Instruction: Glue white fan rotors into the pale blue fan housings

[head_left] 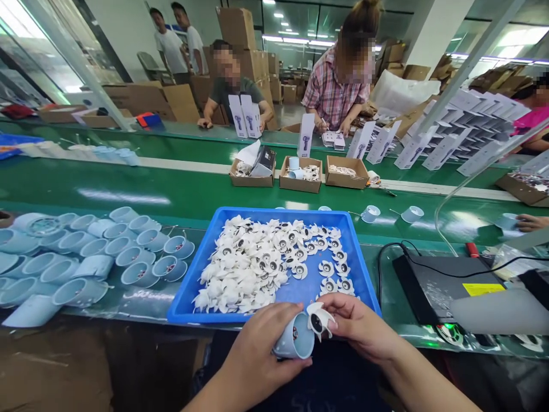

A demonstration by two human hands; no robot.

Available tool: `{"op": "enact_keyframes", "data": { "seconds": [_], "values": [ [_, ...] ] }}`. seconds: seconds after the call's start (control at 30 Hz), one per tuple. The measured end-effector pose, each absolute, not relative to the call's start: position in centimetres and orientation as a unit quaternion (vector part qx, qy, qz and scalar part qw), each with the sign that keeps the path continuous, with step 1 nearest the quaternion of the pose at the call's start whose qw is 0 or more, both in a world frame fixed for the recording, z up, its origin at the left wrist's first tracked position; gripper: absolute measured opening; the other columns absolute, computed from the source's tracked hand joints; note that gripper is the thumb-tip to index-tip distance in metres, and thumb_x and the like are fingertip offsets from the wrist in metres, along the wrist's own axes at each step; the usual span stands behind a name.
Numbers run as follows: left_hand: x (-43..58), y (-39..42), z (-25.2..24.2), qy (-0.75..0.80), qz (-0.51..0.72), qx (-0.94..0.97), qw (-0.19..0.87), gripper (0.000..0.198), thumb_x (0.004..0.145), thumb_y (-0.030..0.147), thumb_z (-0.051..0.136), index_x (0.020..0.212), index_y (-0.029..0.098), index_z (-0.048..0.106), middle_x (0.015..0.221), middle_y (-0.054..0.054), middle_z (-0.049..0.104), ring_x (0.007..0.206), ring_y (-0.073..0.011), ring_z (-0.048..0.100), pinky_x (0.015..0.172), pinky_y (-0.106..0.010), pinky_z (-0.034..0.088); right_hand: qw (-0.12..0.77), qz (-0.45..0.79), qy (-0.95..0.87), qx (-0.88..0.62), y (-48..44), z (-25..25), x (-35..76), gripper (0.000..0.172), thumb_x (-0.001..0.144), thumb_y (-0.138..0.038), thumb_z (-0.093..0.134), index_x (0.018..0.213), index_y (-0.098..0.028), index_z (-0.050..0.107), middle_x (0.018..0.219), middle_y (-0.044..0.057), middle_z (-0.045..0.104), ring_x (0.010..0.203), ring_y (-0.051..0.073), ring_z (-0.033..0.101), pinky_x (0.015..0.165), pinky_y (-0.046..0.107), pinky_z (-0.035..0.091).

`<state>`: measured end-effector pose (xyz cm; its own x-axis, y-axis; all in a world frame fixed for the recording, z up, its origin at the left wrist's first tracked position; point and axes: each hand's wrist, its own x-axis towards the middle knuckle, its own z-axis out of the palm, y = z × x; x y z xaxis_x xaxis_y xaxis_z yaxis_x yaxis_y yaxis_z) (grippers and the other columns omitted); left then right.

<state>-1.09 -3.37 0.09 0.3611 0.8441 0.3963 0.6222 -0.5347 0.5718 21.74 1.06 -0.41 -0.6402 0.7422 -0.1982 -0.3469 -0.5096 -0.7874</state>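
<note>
My left hand (261,349) is wrapped round a light blue plastic cup-shaped housing (303,339), its open mouth turned to the right, with small reddish parts visible inside. Between thumb and fingers my right hand (360,323) pinches a white fan blade (319,321) with a dark hub, held close to the housing's rim. Whether blade and rim touch, I cannot tell. Just beyond both hands lies a blue tray (295,294) with a heap of white fan blades (240,269) on its left side and several loose ones on its right.
Many light blue housings (137,274) stand at the left. A dark grey device (446,280) with a cable sits at the right. Across the green conveyor (189,194) are small cardboard boxes (300,184), white printed cartons (306,135) and other people working.
</note>
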Motion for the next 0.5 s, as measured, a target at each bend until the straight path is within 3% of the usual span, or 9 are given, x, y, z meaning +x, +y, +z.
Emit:
{"op": "enact_keyframes", "data": {
  "seconds": [0.1, 0.27, 0.4, 0.5],
  "values": [
    [-1.0, -3.5, 0.5, 0.448, 0.339, 0.814, 0.15, 0.067, 0.074, 0.041, 0.078, 0.132, 0.028, 0.046, 0.114, -0.008, 0.07, 0.103, -0.0265, 0.068, 0.09, -0.037, 0.056, 0.31, 0.724, -0.531, -0.311, 0.8, 1.0, 21.6, 0.026, 0.081, -0.029, 0.076, 0.104, -0.02, 0.068, 0.09, 0.004, 0.065, 0.079, 0.015, 0.06, 0.073, 0.027, 0.046],
    [-0.1, -3.5, -0.1, 0.426, 0.355, 0.826, 0.103, 0.054, 0.084, 0.024, 0.065, 0.133, 0.024, 0.045, 0.115, -0.009, 0.07, 0.106, -0.0248, 0.067, 0.096, -0.038, 0.053, 0.233, 0.395, -0.804, -0.378, -0.1, 2.7, 19.9, 0.018, 0.079, -0.007, 0.069, 0.092, -0.02, 0.07, 0.089, 0.004, 0.056, 0.08, 0.018, 0.054, 0.073, 0.033, 0.044],
    [1.1, -3.6, -0.9, 0.435, 0.374, 0.813, 0.094, 0.051, 0.085, 0.016, 0.061, 0.133, 0.022, 0.044, 0.116, -0.009, 0.069, 0.106, -0.0232, 0.066, 0.097, -0.037, 0.052, 0.209, 0.337, -0.829, -0.395, 0.1, 2.3, 19.0, 0.013, 0.078, -0.004, 0.07, 0.077, -0.016, 0.066, 0.084, 0.003, 0.049, 0.078, 0.019, 0.052, 0.07, 0.032, 0.043],
    [0.6, -2.9, -0.2, 0.422, 0.346, 0.831, 0.105, 0.059, 0.083, 0.028, 0.07, 0.136, 0.023, 0.043, 0.123, -0.01, 0.065, 0.111, -0.0254, 0.063, 0.098, -0.039, 0.052, 0.305, 0.355, -0.811, -0.351, 0.2, 1.8, 20.5, 0.018, 0.083, -0.008, 0.066, 0.095, -0.021, 0.068, 0.092, 0.003, 0.048, 0.084, 0.018, 0.053, 0.074, 0.031, 0.046]
  ]
}}
